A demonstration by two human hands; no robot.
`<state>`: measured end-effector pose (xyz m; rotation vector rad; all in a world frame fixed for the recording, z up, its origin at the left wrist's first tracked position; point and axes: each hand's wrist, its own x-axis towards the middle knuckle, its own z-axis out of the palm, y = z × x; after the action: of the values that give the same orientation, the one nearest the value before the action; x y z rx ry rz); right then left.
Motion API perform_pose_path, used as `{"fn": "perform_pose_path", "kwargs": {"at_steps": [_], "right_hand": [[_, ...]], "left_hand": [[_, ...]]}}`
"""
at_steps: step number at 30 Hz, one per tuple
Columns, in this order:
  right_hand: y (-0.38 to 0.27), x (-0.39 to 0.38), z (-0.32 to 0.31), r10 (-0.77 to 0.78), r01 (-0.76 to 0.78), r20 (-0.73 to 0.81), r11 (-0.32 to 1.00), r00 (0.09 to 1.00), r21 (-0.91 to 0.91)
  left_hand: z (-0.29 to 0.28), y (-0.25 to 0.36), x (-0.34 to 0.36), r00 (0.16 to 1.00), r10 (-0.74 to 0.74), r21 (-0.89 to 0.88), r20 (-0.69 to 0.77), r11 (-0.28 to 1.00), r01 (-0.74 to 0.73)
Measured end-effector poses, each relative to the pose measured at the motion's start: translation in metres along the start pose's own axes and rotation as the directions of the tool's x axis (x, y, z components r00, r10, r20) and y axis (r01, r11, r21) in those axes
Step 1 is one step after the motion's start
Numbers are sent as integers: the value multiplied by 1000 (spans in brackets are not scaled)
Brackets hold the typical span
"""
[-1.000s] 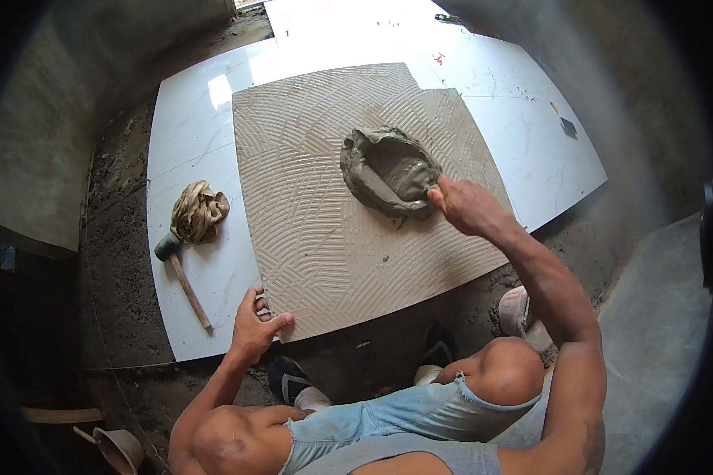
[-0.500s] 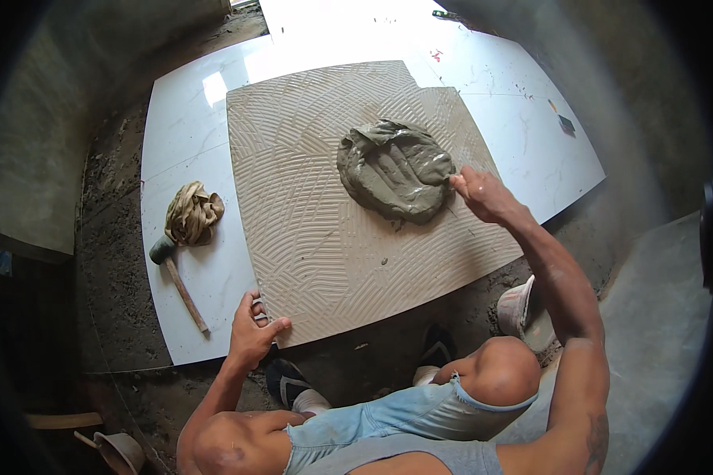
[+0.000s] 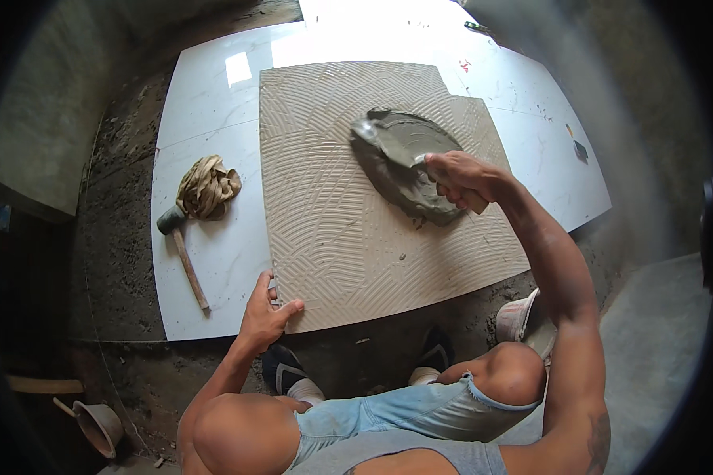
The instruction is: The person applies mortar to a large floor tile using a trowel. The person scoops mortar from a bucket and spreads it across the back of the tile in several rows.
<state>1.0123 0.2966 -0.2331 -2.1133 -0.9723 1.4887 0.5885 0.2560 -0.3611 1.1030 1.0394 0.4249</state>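
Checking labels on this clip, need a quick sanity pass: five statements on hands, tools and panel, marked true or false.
1. The right hand grips a trowel. True.
2. The left hand is in the mortar. False: it is at the near left corner of the panel.
3. The mortar lies on the panel. True.
4. The panel's upper surface is smooth. False: it is covered in ridges.
5. The mallet lies right of the mortar. False: it lies to the left, on a white tile, its head by a crumpled cloth.
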Motion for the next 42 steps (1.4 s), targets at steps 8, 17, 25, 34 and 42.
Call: {"fn": "perform_pose_path", "kwargs": {"at_steps": [8, 17, 25, 34, 42], "right_hand": [[42, -40, 9, -327, 180, 34, 428, 944, -886], [83, -77, 24, 225, -210, -289, 974, 930, 83], [29, -36, 75, 127, -149, 78, 865, 989, 479], [-17, -45, 63, -117, 275, 274, 699, 955, -660], [-17, -31, 93, -492, 387, 264, 167, 830, -907]], "left_hand": [[0, 8, -5, 1000, 0, -20, 18, 1000, 1], [-3, -4, 0, 999, 32, -87, 42, 996, -29], [3, -2, -1, 998, 62, -62, -16, 996, -63], [-4, -4, -13, 999, 45, -137, 8, 990, -44], [-6, -11, -8, 999, 43, -106, 27, 994, -39]]}}
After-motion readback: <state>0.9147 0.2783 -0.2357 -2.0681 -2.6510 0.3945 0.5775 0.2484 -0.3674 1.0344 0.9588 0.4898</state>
